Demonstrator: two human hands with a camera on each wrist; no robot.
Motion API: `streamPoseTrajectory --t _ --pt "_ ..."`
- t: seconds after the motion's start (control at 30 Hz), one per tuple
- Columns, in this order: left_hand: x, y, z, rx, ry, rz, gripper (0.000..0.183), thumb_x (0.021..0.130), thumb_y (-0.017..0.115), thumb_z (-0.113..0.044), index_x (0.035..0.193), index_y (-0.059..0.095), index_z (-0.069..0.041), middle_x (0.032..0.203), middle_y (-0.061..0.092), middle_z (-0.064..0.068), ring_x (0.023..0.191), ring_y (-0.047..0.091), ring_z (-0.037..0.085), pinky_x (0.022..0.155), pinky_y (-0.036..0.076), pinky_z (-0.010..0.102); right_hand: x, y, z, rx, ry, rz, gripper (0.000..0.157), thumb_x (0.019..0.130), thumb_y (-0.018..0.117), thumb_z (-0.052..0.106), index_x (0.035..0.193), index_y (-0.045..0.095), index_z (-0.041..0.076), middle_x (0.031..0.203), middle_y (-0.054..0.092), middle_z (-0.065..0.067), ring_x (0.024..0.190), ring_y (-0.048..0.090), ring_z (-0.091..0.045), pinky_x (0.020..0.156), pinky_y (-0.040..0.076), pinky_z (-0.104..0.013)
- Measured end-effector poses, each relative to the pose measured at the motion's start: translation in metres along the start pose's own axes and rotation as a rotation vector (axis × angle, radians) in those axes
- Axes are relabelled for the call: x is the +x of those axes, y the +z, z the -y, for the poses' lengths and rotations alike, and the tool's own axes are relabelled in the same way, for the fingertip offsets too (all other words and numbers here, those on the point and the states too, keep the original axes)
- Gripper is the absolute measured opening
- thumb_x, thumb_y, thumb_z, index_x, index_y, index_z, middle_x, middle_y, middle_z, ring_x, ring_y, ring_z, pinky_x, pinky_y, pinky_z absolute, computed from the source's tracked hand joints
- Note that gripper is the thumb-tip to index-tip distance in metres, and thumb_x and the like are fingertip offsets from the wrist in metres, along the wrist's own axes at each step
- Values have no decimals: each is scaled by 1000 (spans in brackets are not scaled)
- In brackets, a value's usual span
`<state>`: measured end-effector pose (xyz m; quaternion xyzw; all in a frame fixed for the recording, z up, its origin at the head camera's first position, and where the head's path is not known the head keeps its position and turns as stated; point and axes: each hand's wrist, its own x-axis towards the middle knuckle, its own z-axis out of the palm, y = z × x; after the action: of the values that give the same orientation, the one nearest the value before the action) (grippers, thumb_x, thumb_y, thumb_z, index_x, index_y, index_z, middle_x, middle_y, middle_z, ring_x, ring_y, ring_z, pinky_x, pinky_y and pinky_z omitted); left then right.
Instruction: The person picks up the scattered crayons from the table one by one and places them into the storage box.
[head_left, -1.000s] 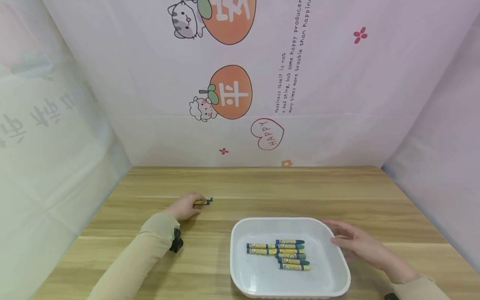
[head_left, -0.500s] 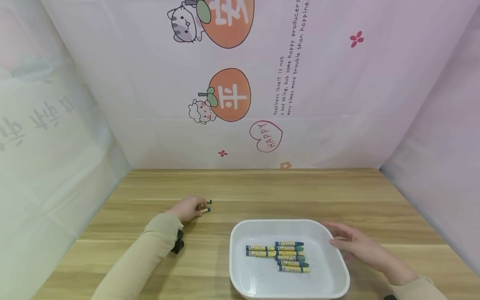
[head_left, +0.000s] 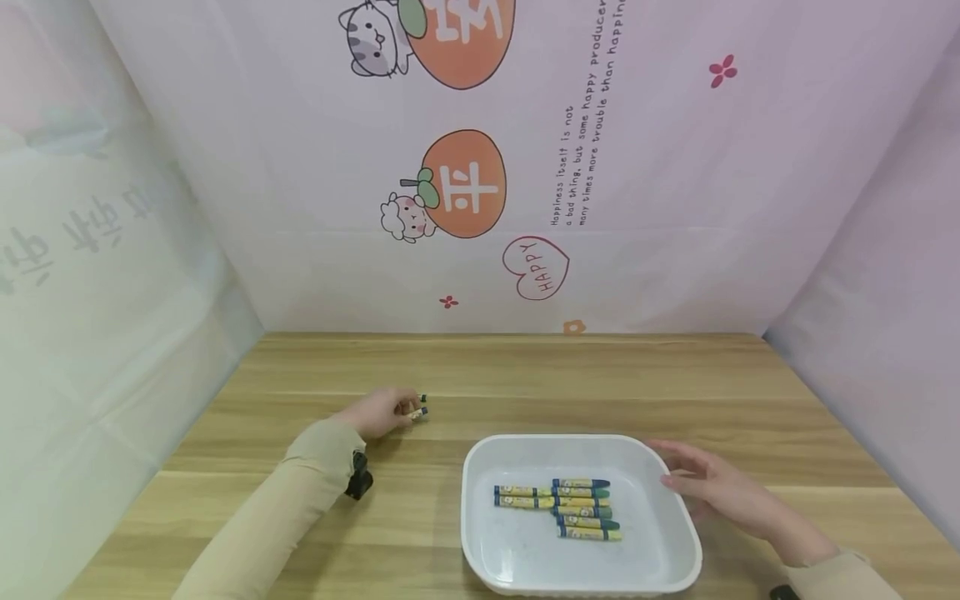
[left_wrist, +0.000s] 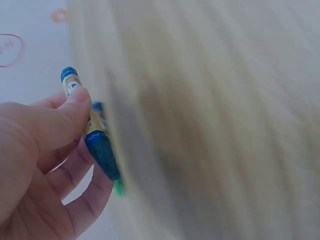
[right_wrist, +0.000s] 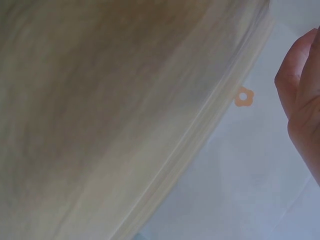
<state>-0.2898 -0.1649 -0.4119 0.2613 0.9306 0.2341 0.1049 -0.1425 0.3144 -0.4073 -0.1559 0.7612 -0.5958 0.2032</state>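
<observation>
In the left wrist view my left hand [left_wrist: 55,135] pinches a crayon [left_wrist: 101,150] with a dark teal tip and a yellow wrapper between thumb and fingers. Just behind it shows a second crayon [left_wrist: 119,188] with a green tip, mostly hidden. The head view has this left hand [head_left: 384,412] at the table's left-middle, the two crayon ends poking out past the fingertips. My right hand [head_left: 716,490] holds the right rim of a white tray [head_left: 469,533], thumb over the edge and fingers outside. Several crayons [head_left: 585,502] lie in two groups inside the tray.
The wood-grain table [head_left: 360,358] runs back to a white printed cloth [head_left: 637,275]. More cloth hangs along the left and right sides. A black wrist camera [head_left: 360,477] sits on the left sleeve.
The two crayons at my left hand, close together a second ago, have spread apart, and the nearer one now tilts in the fingers. The right hand and tray stay in place.
</observation>
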Motion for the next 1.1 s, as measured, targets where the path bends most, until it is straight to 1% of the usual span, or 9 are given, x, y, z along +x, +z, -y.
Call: streamPoseTrajectory --t 0.1,0.23,0.33,0.47,0.67,0.77,0.87,1.0,1.1 --pt "1 -5 -14 -22 35 -6 11 88 65 -8 99 63 -11 85 59 0 78 54 14 70 47 30 0 0 0 8 -11 5 45 98 47 10 138 44 31 121 51 -12 97 65 -19 72 57 -46" --pt "1 -14 -40 -26 97 -2 14 88 65 -7 102 63 -7 83 59 1 76 53 13 66 46 27 0 0 0 13 -1 4 44 99 47 11 138 44 30 121 50 -12 97 65 -19 73 57 -46" --pt "-1 -20 -61 2 134 12 18 88 64 -8 107 64 -8 88 61 0 82 55 13 71 48 28 1 -1 0 15 7 5 44 99 47 11 138 43 31 120 50 -11 97 65 -19 73 57 -46" --pt "-4 -26 -91 47 186 55 19 90 62 -11 109 64 -12 95 63 0 89 58 13 78 49 30 1 -1 1 21 -9 17 45 99 46 10 136 44 35 120 50 -10 98 64 -19 74 57 -46" --pt "-4 -30 -141 85 278 130 18 91 63 -13 108 65 -13 97 65 -2 90 59 10 80 50 26 1 -1 0 27 -14 14 45 99 46 9 131 46 40 119 51 -9 97 64 -18 72 57 -45" --pt "-2 -24 -166 104 300 185 20 90 65 -14 110 66 -13 95 65 -4 87 58 7 78 49 22 1 -1 0 24 -16 12 45 99 46 9 132 46 39 120 51 -10 97 64 -18 72 57 -45" --pt "3 -11 -184 140 343 251 21 89 65 -15 111 66 -14 94 64 -6 84 56 3 75 48 17 1 -1 0 20 -15 10 45 99 46 9 133 46 38 120 51 -11 97 65 -18 73 57 -45" --pt "11 12 -197 188 392 366 18 88 67 -14 106 67 -15 90 62 -8 80 54 2 69 46 14 1 -1 0 18 1 5 44 99 46 10 136 45 34 121 50 -12 98 64 -18 74 57 -45" --pt "16 29 -203 205 358 463 18 84 70 -10 101 67 -15 87 61 -7 76 54 3 64 45 15 1 -1 0 19 9 4 44 99 46 11 138 44 31 121 50 -13 98 64 -18 75 57 -45"
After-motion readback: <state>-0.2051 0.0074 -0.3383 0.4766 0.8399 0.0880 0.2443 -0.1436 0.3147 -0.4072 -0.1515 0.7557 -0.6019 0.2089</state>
